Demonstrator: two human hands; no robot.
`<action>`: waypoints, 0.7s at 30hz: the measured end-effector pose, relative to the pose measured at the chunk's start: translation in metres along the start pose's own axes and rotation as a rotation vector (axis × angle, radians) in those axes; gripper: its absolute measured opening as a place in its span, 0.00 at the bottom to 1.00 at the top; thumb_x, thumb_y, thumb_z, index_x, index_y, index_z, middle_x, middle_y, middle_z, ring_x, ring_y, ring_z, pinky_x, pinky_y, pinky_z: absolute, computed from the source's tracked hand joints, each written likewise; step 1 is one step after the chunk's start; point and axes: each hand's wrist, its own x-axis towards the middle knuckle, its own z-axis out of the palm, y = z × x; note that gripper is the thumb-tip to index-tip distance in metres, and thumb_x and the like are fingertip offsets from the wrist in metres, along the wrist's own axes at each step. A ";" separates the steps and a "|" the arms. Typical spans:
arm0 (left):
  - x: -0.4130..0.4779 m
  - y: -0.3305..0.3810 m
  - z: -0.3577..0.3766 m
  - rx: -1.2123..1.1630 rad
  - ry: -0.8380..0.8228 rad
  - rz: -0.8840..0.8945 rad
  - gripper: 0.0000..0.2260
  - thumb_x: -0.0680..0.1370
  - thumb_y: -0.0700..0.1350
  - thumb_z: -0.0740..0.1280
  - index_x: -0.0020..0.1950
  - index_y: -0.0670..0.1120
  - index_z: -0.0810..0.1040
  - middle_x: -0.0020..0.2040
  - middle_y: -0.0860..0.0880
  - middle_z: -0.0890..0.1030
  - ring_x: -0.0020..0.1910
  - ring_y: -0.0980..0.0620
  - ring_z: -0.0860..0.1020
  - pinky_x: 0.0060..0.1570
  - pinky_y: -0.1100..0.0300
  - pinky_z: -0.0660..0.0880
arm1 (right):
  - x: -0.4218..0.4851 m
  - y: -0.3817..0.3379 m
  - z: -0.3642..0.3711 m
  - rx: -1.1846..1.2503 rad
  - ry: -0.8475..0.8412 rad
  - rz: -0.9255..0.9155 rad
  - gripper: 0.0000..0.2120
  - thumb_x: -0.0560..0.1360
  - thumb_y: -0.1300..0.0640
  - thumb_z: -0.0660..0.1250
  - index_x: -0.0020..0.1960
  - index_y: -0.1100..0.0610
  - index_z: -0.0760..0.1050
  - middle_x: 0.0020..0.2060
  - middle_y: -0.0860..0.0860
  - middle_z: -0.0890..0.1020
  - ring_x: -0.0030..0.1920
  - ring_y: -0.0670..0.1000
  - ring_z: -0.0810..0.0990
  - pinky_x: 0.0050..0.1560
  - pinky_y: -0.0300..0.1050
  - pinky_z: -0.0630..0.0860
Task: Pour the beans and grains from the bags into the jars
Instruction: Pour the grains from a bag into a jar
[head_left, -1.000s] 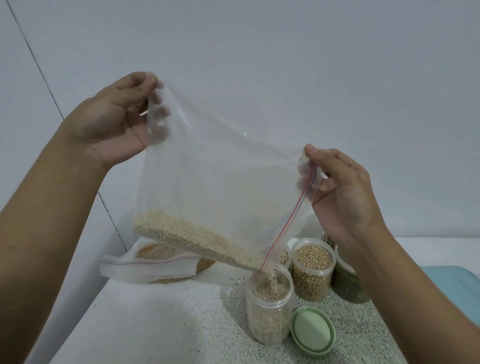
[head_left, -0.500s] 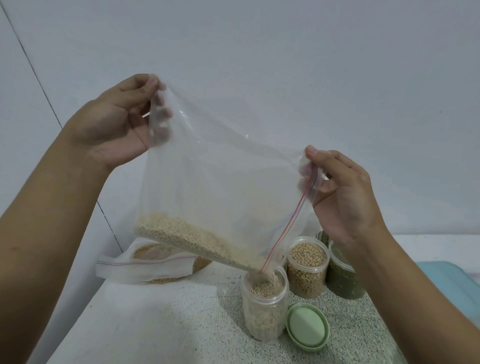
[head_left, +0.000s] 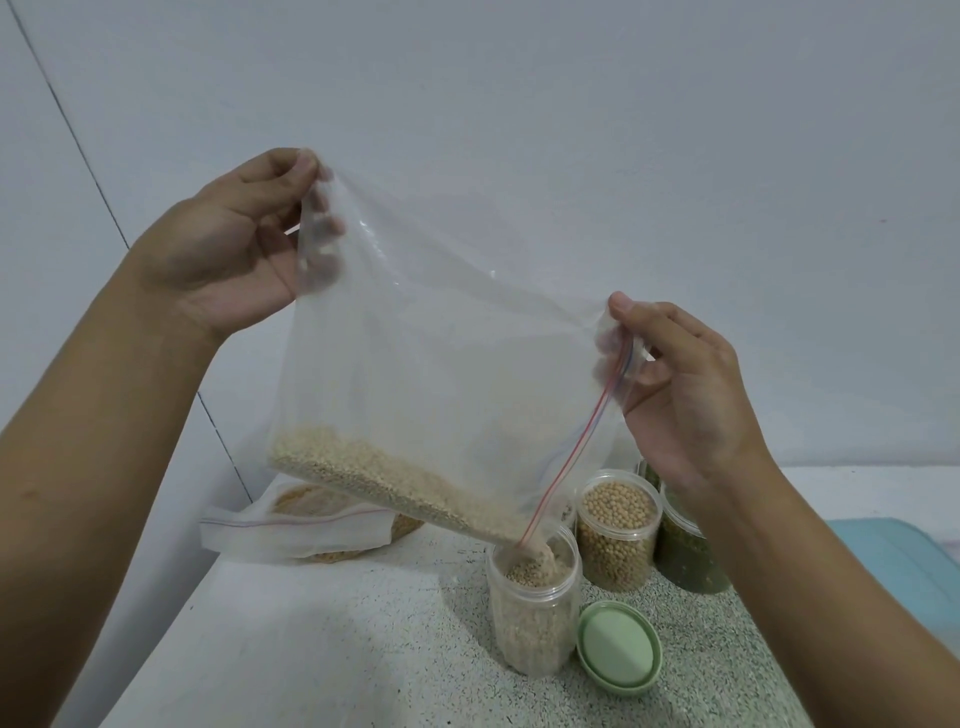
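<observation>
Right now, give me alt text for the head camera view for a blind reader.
Two hands tilt a clear zip bag, left hand pinching the raised corner, right hand the zip end, pouring pale grain into an open jar on a speckled counter. A green lid lies beside it; two filled jars stand behind.

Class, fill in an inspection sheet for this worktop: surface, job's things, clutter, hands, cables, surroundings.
Surface: speckled counter.
Job's things: tilted zip bag pours grain into open jar; green lid beside it; tan-bean jar and green-bean jar behind; second bag lies at left.
Clutter: pale blue object, right edge.
Hands: left hand pinches bag's raised corner; right hand pinches zip end.
Cables: nothing seen.
Surroundings: plain pale wall.
</observation>
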 end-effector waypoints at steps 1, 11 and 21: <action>0.000 0.001 0.000 -0.001 -0.001 0.000 0.09 0.81 0.47 0.67 0.42 0.52 0.82 0.41 0.56 0.78 0.41 0.56 0.80 0.47 0.60 0.73 | 0.000 0.000 0.000 0.002 -0.005 -0.001 0.07 0.71 0.60 0.74 0.42 0.58 0.76 0.39 0.50 0.80 0.37 0.46 0.79 0.38 0.38 0.74; -0.003 0.005 -0.005 0.002 0.025 0.014 0.08 0.81 0.46 0.67 0.43 0.52 0.81 0.41 0.55 0.78 0.41 0.55 0.80 0.48 0.58 0.72 | 0.003 0.005 0.004 0.013 -0.034 0.010 0.07 0.72 0.60 0.74 0.42 0.59 0.75 0.39 0.50 0.79 0.38 0.47 0.78 0.39 0.40 0.74; 0.000 0.009 -0.004 0.038 0.048 0.022 0.09 0.81 0.46 0.67 0.42 0.52 0.81 0.38 0.56 0.79 0.40 0.55 0.80 0.48 0.58 0.71 | 0.006 0.006 0.006 0.014 -0.034 0.020 0.07 0.72 0.60 0.74 0.42 0.58 0.76 0.40 0.49 0.81 0.37 0.46 0.79 0.39 0.39 0.75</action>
